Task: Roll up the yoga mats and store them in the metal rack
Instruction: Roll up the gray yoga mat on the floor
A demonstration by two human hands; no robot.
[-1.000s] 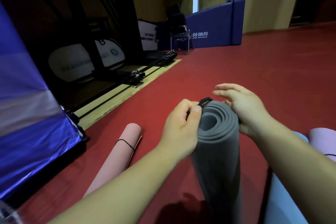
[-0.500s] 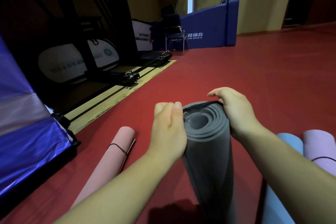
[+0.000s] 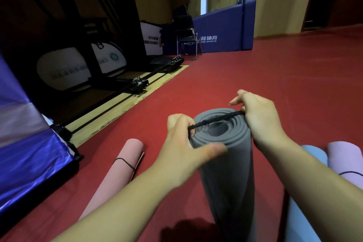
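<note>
A rolled grey mat [image 3: 231, 173] stands on end over the red floor [image 3: 275, 76], its spiral top turned to the camera; a black band [image 3: 218, 119] is stretched taut across that top from rim to rim. The left hand [image 3: 182, 149] pinches the band's near end in curled fingers at the roll's left edge, with the thumb lying straight along the side of the roll; the right hand [image 3: 261, 122] pinches the far end in curled fingers at the right rim. A pink mat [image 3: 115, 175], rolled and bound with a dark band, lies on the floor to the left; a blue mat [image 3: 302, 202] and a purple mat [image 3: 345, 161] lie side by side to the right, behind the right forearm. Farther back, a folding chair [image 3: 185, 35] stands before a blue padded barrier [image 3: 222, 29].
</note>
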